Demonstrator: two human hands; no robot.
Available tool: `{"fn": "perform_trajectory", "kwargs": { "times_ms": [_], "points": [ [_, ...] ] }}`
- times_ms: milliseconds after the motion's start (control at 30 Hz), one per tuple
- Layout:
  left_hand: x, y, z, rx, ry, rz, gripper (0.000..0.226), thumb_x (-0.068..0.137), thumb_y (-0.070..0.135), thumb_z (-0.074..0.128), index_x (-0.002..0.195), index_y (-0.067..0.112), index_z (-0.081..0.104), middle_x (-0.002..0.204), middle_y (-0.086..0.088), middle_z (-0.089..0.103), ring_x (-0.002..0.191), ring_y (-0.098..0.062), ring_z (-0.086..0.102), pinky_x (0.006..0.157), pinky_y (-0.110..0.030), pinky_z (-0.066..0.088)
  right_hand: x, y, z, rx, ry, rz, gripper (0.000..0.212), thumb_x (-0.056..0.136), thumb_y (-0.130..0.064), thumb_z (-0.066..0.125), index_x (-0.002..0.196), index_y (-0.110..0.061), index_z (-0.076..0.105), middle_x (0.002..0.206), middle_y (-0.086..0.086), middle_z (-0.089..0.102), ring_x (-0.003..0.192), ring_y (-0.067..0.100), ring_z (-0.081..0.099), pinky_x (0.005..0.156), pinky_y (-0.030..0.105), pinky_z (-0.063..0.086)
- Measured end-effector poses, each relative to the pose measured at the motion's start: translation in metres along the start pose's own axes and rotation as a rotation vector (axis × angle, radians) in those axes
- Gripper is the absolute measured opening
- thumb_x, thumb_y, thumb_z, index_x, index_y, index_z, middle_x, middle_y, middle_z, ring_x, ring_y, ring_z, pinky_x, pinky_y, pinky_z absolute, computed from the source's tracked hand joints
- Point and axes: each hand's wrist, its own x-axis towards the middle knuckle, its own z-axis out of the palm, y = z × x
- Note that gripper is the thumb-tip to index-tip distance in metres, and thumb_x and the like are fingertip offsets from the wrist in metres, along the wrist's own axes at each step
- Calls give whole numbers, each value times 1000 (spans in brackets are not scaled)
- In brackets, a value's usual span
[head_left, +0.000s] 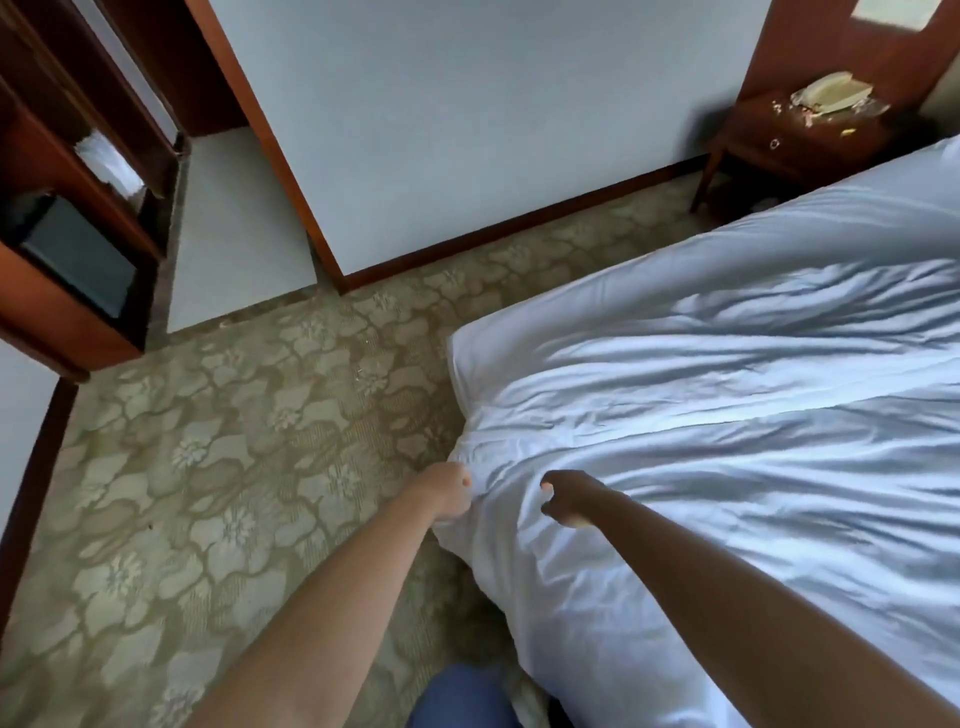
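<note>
A white duvet (727, 389) covers the bed on the right, wrinkled across its top. My left hand (449, 491) grips the duvet's edge at the near left corner of the bed, with the fingers curled into the cloth. My right hand (569, 496) hovers just right of it over the duvet, thumb and fingers curved, with nothing held between them. Both arms reach forward from the bottom of the view.
Patterned green carpet (234, 467) fills the floor to the left of the bed. A wooden nightstand (789, 140) with a telephone (831, 93) stands at the far right by the wall. A wooden shelf unit (78, 249) holds a dark box on the left.
</note>
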Motion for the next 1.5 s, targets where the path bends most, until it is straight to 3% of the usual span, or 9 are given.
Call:
{"fn": "perform_trajectory", "kwargs": {
  "times_ms": [100,300,467,600,867,1033,1300,1400,1500],
  "points": [
    [38,-5,-27,76,-38,51,46,90,5,41,135,3,46,137,-20,47,124,-35,48,99,-41,42,34,-14,-18,54,40,34,48,92,-22,51,140,-22,43,141,5,46,123,23,51,97,27,43],
    [120,-29,-82,193,-128,249,46,94,12,49,139,12,43,142,-9,42,127,-25,45,101,-32,40,89,-45,-32,257,117,233,46,95,-22,47,141,-20,41,144,7,44,127,22,49,100,25,38],
    [167,-52,-136,252,-173,415,26,94,13,47,119,10,54,122,-12,53,102,-18,48,92,-31,42,135,-81,-24,425,133,493,46,95,-15,47,140,-6,41,138,15,49,126,29,49,101,31,39],
    [206,-58,-168,250,-169,466,27,97,12,43,122,14,52,117,-5,50,106,-19,49,93,-31,42,169,-114,-22,575,140,574,43,97,-19,48,136,-2,44,136,17,51,126,31,49,100,32,40],
    [285,-28,-175,503,-362,626,29,93,16,48,122,18,54,122,-4,53,113,-24,53,94,-34,47,235,-113,-8,1038,326,912,93,82,-48,65,150,-27,6,150,22,15,124,39,45,102,43,43],
    [343,0,-169,642,-442,726,35,93,16,42,126,20,53,131,-5,51,115,-25,51,97,-35,46,274,-106,2,1319,473,1158,128,67,-51,77,148,-31,-20,156,18,-15,141,43,21,111,53,30],
    [396,19,-137,748,-604,745,40,97,17,39,137,22,45,141,-6,43,123,-26,46,99,-33,44,322,-133,20,1386,828,1455,128,62,-50,80,149,-28,-11,148,16,26,132,34,38,103,44,40],
    [397,22,-124,823,-624,764,42,99,23,38,141,17,40,145,-7,40,129,-26,42,103,-32,38,330,-137,21,1492,925,1512,104,77,-32,69,150,-22,-5,122,13,56,107,32,57,88,39,47],
    [388,29,-120,823,-618,788,40,99,27,34,131,10,49,141,-13,46,126,-29,45,101,-33,37,332,-139,-2,1614,1040,1469,62,85,-19,55,142,-12,30,112,15,63,102,34,59,76,33,44]
  ]
}}
